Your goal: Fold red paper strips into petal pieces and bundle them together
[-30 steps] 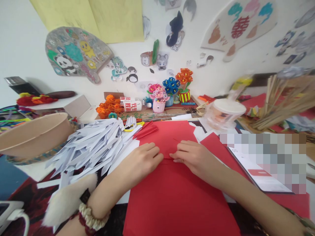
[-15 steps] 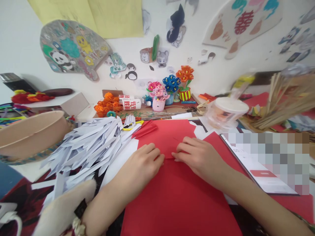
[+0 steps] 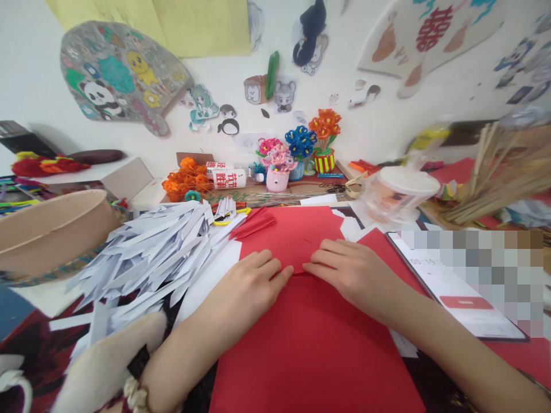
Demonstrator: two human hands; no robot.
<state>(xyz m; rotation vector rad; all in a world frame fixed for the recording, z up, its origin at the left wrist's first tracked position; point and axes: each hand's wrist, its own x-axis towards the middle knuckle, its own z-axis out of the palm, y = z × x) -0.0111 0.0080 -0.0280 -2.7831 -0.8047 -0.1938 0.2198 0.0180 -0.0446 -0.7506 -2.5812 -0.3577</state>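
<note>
A large sheet of red paper point(image 3: 310, 344) lies in front of me, its far edge running between my two hands. My left hand point(image 3: 258, 281) is closed with curled fingers on that edge, the fingertips touching the paper. Close by on the right, my right hand point(image 3: 340, 269) pinches the same edge. Thumbs and undersides of the fingers are mostly hidden. Beyond the hands another piece of red paper point(image 3: 284, 235) lies flat, with several folded red strips point(image 3: 253, 222) at its upper left corner.
Left of the paper spreads a heap of folded white paper strips point(image 3: 150, 252). Yellow-handled scissors point(image 3: 235, 218) lie behind it. A tablet-like screen point(image 3: 465, 304) rests on the right, near a lidded cup point(image 3: 404, 192). Craft flower pots point(image 3: 278, 179) stand by the wall.
My fingers have shifted very slightly along the red paper's edge, the left fingertips reaching a little further right. The view has tilted a little; both hands stay on the paper.
</note>
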